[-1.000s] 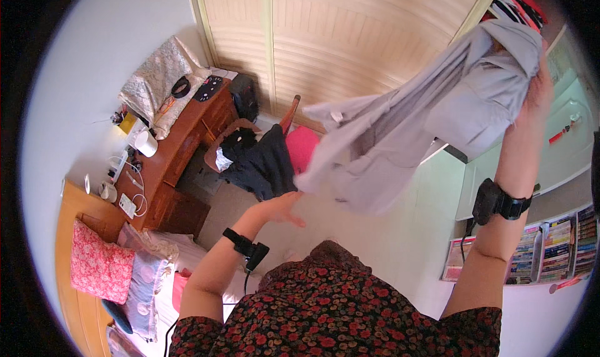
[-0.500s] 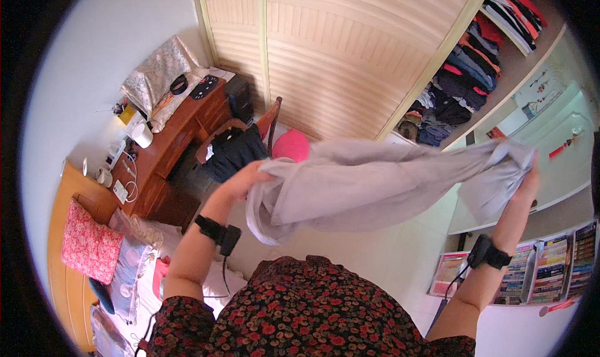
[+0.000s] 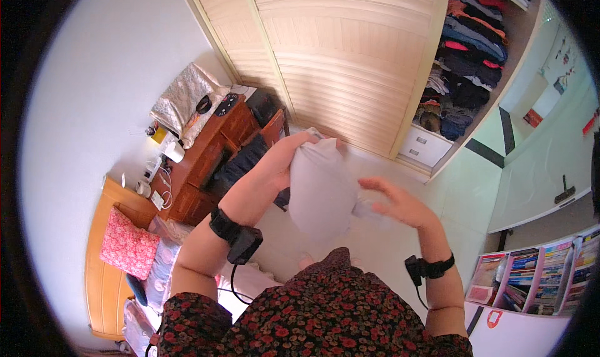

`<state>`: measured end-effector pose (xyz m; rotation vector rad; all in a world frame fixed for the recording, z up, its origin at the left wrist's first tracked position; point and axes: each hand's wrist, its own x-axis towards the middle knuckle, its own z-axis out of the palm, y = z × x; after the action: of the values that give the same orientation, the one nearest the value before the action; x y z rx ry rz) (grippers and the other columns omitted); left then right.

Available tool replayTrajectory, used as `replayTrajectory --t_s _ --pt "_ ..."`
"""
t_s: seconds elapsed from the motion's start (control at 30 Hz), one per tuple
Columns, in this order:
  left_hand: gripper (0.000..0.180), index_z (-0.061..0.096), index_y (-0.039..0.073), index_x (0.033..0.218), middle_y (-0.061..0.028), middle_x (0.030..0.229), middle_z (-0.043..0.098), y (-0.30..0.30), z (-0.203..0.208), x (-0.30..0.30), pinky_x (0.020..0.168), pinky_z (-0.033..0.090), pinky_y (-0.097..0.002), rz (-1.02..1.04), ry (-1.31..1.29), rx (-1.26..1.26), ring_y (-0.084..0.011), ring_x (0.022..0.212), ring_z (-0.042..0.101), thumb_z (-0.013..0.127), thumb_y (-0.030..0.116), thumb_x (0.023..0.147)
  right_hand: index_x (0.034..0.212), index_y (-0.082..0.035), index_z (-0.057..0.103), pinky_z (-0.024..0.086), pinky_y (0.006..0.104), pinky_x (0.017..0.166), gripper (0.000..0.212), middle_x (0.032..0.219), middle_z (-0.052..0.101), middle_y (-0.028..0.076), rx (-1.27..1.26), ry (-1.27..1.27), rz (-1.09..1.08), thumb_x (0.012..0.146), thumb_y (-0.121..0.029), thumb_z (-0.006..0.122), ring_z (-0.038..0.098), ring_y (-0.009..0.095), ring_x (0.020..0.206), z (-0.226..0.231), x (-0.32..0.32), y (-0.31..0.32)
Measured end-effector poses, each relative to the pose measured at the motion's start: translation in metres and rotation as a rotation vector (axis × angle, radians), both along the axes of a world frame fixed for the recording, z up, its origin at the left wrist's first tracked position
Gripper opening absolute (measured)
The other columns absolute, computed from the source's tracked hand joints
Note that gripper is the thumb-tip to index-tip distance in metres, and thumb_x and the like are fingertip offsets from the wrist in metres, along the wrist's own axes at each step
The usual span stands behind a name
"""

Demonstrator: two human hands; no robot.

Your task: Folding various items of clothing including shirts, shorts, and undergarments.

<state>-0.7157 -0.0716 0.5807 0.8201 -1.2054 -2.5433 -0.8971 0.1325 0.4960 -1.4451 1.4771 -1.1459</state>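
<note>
A light grey garment (image 3: 322, 191) hangs in front of my chest, bunched at its top; its exact kind cannot be made out. My left hand (image 3: 292, 158) grips it by that gathered upper end, its fingers partly hidden by the cloth. Just right of the fabric is my right hand (image 3: 403, 206), thumb and fingers apart. A pale, blurred bit of the cloth reaches toward its fingertips, and no grip on it shows. Each of my forearms wears a black strap with a small box.
Ahead is a louvred wardrobe (image 3: 350, 63), its right side exposing stacked folded clothes (image 3: 469, 63). To the left stand a wooden desk (image 3: 206, 144), a chair draped with dark clothing (image 3: 244, 166) and a bed with a red patterned pillow (image 3: 129, 243). A bookshelf (image 3: 531, 276) is at right.
The garment went from stretched wide between both hands to hanging bunched from my left hand. My right hand let go of its end and came inward. The view has turned slightly.
</note>
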Motion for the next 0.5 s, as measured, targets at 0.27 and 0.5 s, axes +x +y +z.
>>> replayTrajectory --t_s 0.27,0.5 --pt "0.085 0.035 0.0 0.138 -0.0164 0.137 0.044 0.024 0.009 -0.008 0.104 0.035 -0.0431 -0.1 0.298 -0.101 -0.0291 0.125 0.044 0.036 0.068 0.087 0.13 -0.002 0.046 0.045 0.0302 0.087 0.05 0.114 0.059 0.007 -0.042 -0.569 -0.319 0.089 -0.026 0.062 0.055 0.013 0.101 0.061 0.012 -0.014" --pt "0.087 0.032 0.001 0.139 -0.013 0.138 0.043 0.051 -0.006 0.007 0.105 0.033 -0.0397 -0.207 0.215 -0.566 -0.0242 0.127 0.042 0.057 0.06 0.082 0.12 -0.002 0.053 0.045 0.0299 0.085 0.036 0.106 0.06 0.006 -0.305 -0.32 -0.092 0.094 -0.027 0.055 0.055 0.013 0.097 0.08 0.003 -0.028"
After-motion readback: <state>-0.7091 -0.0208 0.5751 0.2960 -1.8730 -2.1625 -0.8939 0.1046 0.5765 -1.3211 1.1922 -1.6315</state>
